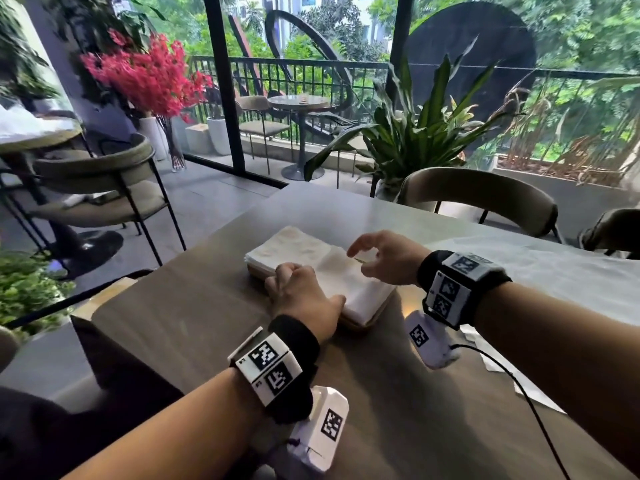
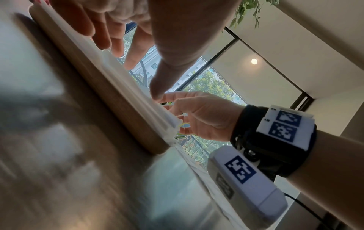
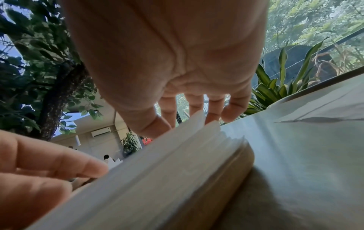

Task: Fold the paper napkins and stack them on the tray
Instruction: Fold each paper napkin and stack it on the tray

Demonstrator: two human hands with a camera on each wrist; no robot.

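The paper napkins [image 1: 311,263] lie in two side-by-side stacks on a low wooden tray [image 1: 356,323] near the middle of the counter [image 1: 214,306], one stack far and left, the other near and right. The left hand [image 1: 304,292] rests on the near-left edge of the nearer stack, fingers curled downward against the paper and thumb laid along the edge; whether it pinches a sheet or only steadies the pile cannot be told from here. The right hand [image 1: 388,259] hovers just above the far-right side of that stack, its grip spread loosely, fingers bent and apart, holding nothing; the right wrist view shows the fingertips [image 3: 211,116] just beyond the fanned sheet edges. This looks like the squaring or settling step after a napkin is laid down, with stacking well along. More unfolded paper [image 1: 554,271] lies to the right on the counter, so the next move probably calls for releasing the pile gently, without dragging the light top sheets, and reaching right for a fresh sheet.
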